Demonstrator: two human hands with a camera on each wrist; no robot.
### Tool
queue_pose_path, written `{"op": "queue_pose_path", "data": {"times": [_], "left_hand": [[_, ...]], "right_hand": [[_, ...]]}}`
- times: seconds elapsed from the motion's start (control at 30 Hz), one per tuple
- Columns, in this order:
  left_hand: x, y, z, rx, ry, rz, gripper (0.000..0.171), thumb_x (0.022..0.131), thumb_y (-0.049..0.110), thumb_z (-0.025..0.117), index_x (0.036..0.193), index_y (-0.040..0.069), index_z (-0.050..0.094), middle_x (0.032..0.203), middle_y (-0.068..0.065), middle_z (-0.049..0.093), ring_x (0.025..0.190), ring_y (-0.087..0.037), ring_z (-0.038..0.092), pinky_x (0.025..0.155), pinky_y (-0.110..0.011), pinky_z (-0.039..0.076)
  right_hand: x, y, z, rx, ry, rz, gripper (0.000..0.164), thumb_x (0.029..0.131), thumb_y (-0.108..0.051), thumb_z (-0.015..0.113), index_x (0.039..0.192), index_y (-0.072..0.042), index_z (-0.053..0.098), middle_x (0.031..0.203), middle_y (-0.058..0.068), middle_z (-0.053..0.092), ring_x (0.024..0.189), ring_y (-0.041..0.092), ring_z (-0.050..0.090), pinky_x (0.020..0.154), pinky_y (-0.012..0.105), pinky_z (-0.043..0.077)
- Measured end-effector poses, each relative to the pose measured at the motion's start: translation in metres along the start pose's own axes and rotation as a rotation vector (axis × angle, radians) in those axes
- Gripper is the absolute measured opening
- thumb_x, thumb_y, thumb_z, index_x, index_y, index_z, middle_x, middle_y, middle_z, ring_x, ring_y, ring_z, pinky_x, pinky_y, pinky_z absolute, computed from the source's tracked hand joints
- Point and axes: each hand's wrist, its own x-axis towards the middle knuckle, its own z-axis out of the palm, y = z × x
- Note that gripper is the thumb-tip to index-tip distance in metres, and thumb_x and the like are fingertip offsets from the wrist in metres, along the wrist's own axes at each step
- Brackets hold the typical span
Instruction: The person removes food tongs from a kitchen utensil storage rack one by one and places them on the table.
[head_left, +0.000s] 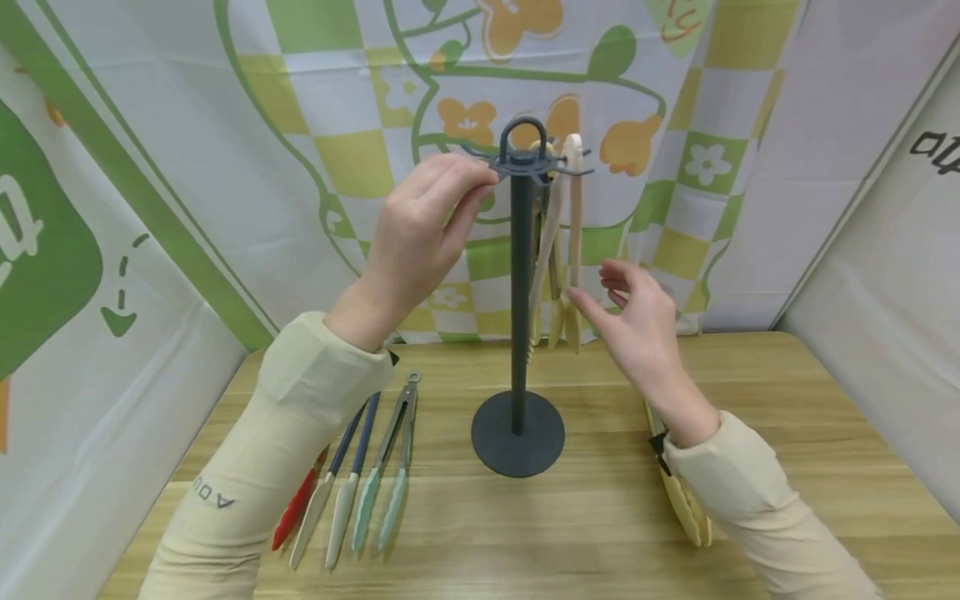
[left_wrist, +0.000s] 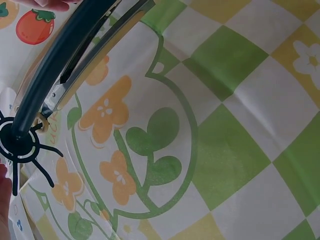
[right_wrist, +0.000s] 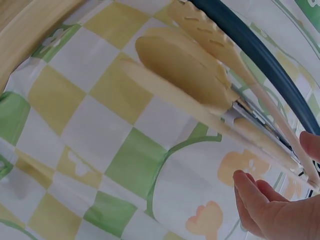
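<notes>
A dark stand (head_left: 519, 292) with a ring of hooks and a top loop rises from a round base. My left hand (head_left: 427, 217) pinches the hook ring at its left side; the fingertips partly hide the hook there. On the stand's right side hang pale beige tongs (head_left: 576, 225) and metal tongs with yellow tips (right_wrist: 180, 65). My right hand (head_left: 637, 312) is beside their lower part, fingers loosely spread. In the right wrist view its thumb and fingers lie on either side of the pale tongs' upper end, and whether they touch is unclear.
On the wooden table (head_left: 600, 517) at left lie red-tipped tongs (head_left: 296, 508), blue-handled tongs with off-white tips (head_left: 341, 508) and mint-tipped tongs (head_left: 393, 500). Yellow-tipped tongs (head_left: 686, 508) lie at right, partly under my forearm. A patterned cloth (head_left: 337, 100) hangs behind.
</notes>
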Motion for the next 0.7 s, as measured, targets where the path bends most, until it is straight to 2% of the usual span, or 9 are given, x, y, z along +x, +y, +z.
{"op": "queue_pose_path", "data": {"times": [0.23, 0.47, 0.7], "left_hand": [[-0.001, 0.000, -0.001, 0.012, -0.005, -0.008, 0.010, 0.089, 0.000, 0.057, 0.089, -0.008, 0.063, 0.086, -0.017, 0.066, 0.084, -0.028, 0.060, 0.085, -0.028, 0.048], [-0.001, -0.001, -0.001, 0.006, -0.008, -0.017, 0.009, 0.088, 0.000, 0.057, 0.089, -0.008, 0.063, 0.087, -0.017, 0.066, 0.085, -0.029, 0.061, 0.086, -0.028, 0.048], [-0.002, -0.002, -0.001, 0.005, -0.011, -0.023, 0.009, 0.089, 0.000, 0.057, 0.090, -0.007, 0.063, 0.086, -0.017, 0.066, 0.085, -0.029, 0.061, 0.086, -0.028, 0.048]], "right_hand": [[0.002, -0.006, 0.012, 0.028, 0.010, 0.007, 0.058, 0.084, -0.027, 0.068, 0.126, 0.004, 0.045, 0.120, 0.017, 0.049, 0.111, 0.029, 0.049, 0.095, 0.035, 0.043], [0.005, -0.009, 0.025, 0.022, 0.084, -0.037, 0.058, 0.082, -0.024, 0.070, 0.124, 0.008, 0.044, 0.116, 0.021, 0.048, 0.106, 0.032, 0.048, 0.093, 0.039, 0.043], [0.006, -0.009, 0.036, 0.005, 0.143, -0.058, 0.059, 0.080, -0.025, 0.072, 0.121, 0.008, 0.045, 0.108, 0.020, 0.048, 0.098, 0.032, 0.047, 0.085, 0.039, 0.042]]}}
